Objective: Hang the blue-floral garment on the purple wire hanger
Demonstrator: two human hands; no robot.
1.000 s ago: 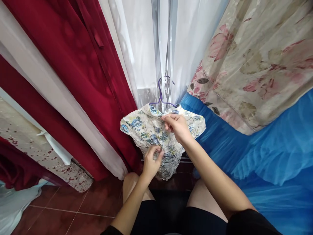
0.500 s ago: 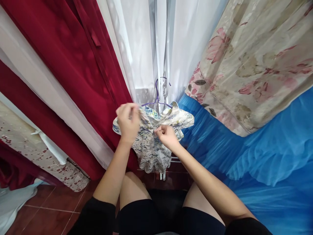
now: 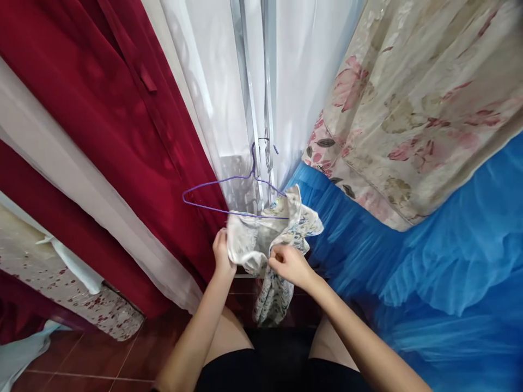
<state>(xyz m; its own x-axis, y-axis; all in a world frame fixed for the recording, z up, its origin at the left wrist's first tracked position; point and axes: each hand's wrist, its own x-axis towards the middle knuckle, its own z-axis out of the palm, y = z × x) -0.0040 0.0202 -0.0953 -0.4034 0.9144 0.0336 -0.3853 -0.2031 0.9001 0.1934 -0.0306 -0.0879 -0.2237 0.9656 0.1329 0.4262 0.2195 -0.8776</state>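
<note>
A pale blouse with a blue and yellow print (image 3: 302, 220) hangs from one side of a purple wire hanger (image 3: 204, 186). The hanger's left arm is bare, while its right end sits inside the blouse's right shoulder. My left hand (image 3: 224, 255) is closed on the left part of the blouse, below the bare arm; its fingertips are partly behind the cloth. With fingers curled in a pinch, my right hand (image 3: 289, 265) grips the front edge near the neckline. Below both hands the lower part of the blouse dangles, bunched.
White cloth (image 3: 212, 81) hangs behind the hanger. Dark red cloth (image 3: 134, 136) hangs at the left. To the right are a floral fabric (image 3: 408, 125) and a blue pleated skirt (image 3: 441, 272). Red tiles (image 3: 93, 354) cover the floor.
The blouse's left shoulder has come off the hanger, baring that arm. My left hand has moved down with the cloth. My right hand still grips the front, slightly lower.
</note>
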